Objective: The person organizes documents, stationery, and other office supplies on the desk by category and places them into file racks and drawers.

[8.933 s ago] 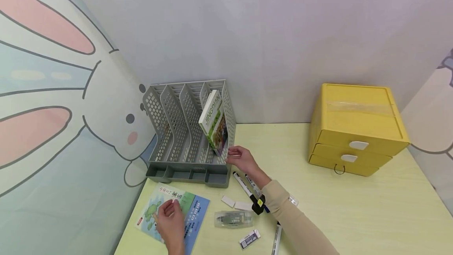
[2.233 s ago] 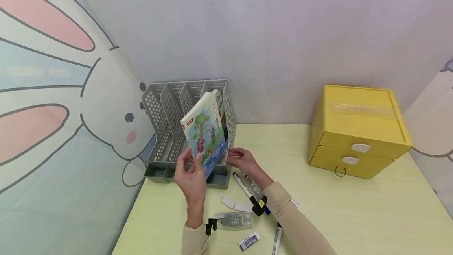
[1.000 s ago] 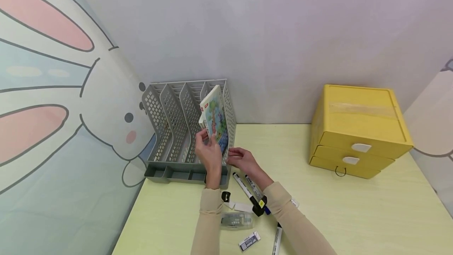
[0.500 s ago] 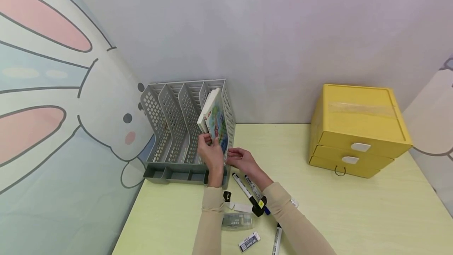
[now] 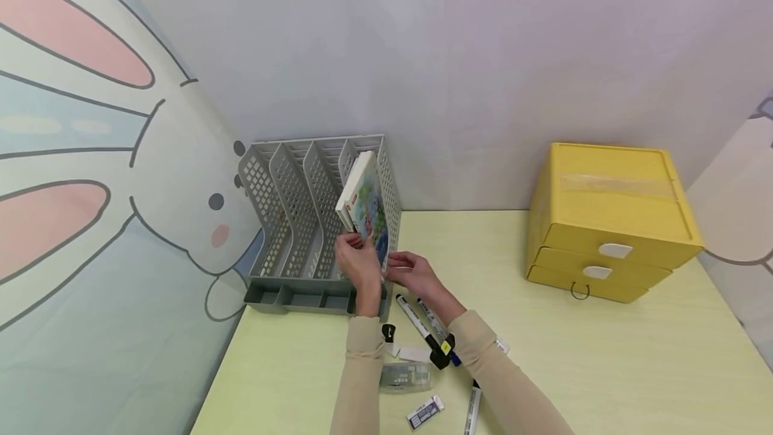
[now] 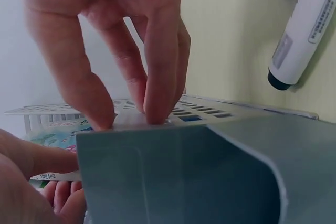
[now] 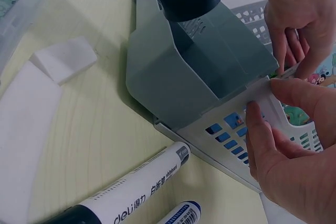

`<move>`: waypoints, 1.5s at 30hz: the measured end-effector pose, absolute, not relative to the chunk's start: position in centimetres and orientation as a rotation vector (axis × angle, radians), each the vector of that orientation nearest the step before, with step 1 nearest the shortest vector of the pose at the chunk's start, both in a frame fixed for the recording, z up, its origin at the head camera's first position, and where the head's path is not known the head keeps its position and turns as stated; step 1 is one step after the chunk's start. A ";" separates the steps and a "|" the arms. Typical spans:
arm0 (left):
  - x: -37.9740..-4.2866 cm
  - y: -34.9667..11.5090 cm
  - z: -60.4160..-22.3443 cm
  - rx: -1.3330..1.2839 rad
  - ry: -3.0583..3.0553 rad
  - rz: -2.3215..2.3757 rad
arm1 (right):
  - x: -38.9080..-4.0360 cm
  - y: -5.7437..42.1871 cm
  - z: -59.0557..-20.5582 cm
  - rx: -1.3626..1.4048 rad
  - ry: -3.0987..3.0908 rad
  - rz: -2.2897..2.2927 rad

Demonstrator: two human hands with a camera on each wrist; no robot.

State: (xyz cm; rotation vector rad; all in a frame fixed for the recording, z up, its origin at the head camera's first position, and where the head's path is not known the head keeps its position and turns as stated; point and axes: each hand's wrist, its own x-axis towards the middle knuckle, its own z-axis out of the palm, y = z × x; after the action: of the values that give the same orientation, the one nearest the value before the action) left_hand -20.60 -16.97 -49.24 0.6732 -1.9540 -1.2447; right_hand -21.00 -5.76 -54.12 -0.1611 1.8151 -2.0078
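Note:
My left hand (image 5: 360, 264) pinches the lower front edge of a picture book (image 5: 371, 213), which stands upright in the rightmost compartment of a grey desktop file rack (image 5: 302, 220). Another book (image 5: 353, 186) with a white edge leans close beside it on the left, mostly covered. With thumb and fingers, my right hand (image 5: 418, 277) grips the rack's right side wall at its low front. In the right wrist view my right hand (image 7: 294, 156) pinches that perforated wall (image 7: 231, 135), and my left hand (image 7: 302, 30) is just beyond it at the book.
Two whiteboard markers (image 5: 417, 317), a correction tape in clear packaging (image 5: 404, 376), an eraser (image 5: 425, 412) and small white blocks (image 5: 413, 354) lie near my forearms. Another marker (image 5: 473, 408) is close to the right sleeve. A yellow drawer box (image 5: 610, 213) stands at right.
The picture book, earlier flat on the table under my left hand, has been lifted into the rack's right compartment. It has since settled lower beside the other book. My right hand stayed on the wall.

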 end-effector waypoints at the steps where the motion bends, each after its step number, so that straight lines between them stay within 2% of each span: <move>1: -20.7 -17.0 -49.2 0.674 -1.949 -1.250 | -21.0 -5.7 -54.1 -0.164 1.813 -2.010; 28: -21.5 -17.5 -49.3 0.740 -1.989 -1.195 | -20.8 -5.5 -53.5 -0.169 1.798 -2.016; 45: -18.4 -17.4 -48.5 0.543 -2.014 -1.346 | -20.6 -4.0 -53.0 -0.281 1.952 -1.965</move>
State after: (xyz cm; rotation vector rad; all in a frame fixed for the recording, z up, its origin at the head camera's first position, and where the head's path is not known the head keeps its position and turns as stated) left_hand -18.40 -17.39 -48.50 0.5429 -2.0142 -1.3456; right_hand -20.58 -4.05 -53.05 -0.2811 1.9524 -1.9648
